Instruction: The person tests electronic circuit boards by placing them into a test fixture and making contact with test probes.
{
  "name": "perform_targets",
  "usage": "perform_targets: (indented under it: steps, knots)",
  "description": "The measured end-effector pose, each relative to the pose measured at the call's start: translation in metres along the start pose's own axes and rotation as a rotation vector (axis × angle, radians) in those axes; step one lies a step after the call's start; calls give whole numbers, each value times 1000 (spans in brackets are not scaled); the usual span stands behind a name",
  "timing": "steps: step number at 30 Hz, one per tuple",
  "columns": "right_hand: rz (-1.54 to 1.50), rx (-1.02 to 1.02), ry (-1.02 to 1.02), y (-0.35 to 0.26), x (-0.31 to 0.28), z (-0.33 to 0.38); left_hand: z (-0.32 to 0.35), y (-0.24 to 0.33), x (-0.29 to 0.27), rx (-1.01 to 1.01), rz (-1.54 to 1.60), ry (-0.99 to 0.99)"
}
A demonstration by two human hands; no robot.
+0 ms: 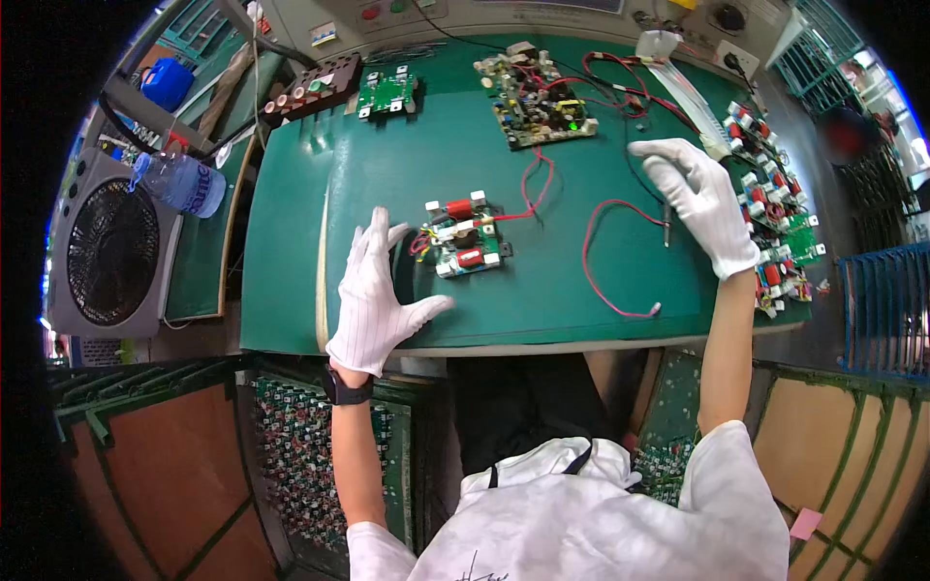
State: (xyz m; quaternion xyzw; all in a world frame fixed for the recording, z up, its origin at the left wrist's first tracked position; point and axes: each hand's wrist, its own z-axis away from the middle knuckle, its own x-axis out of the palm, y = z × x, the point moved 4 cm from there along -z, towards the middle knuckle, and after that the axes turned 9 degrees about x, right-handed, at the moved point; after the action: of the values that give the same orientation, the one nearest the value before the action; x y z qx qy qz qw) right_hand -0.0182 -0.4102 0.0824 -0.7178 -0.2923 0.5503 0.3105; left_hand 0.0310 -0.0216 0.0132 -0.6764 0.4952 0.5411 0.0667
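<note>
A small green circuit board (465, 237) with red and white parts lies on the green bench mat (542, 290) in front of me. My left hand (380, 295), in a white glove, lies flat and spread on the mat just left of that board, holding nothing. My right hand (699, 198), also gloved, hovers with fingers apart over the mat at the right, beside a stack of small boards (775, 218). A red test lead (605, 261) loops on the mat between my hands.
A larger circuit board (536, 95) with a lit green light sits at the back, another small green board (387, 93) to its left. A water bottle (179, 184) and a grey fan (111, 254) stand at left. Racks of boards (300, 455) sit below the bench.
</note>
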Motion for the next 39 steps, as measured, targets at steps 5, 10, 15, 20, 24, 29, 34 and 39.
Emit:
perform_targets:
  steps: [5,10,15,20,24,29,34,39]
  knots:
    - [239,231,103,71,-37,35,-15,13,32,52,-46,41]
    - [364,311,152,96,-37,59,-13,78,22,-20,-18,377]
    - [472,394,149,94,-33,40,32,193,104,-665,1577,114]
    - [663,467,140,97,-12,27,8,236,172,-1007,1762,69]
    - [590,536,63,98,-10,25,-21,238,178,-1074,1810,103]
    - [213,467,105,107,-21,29,-27,242,147,-730,1625,-38]
    - [-332,438,200,53,-52,44,15,209,84,-403,1096,-23]
    - [-609,361,240,24,-33,44,37,139,21,-611,1125,-146]
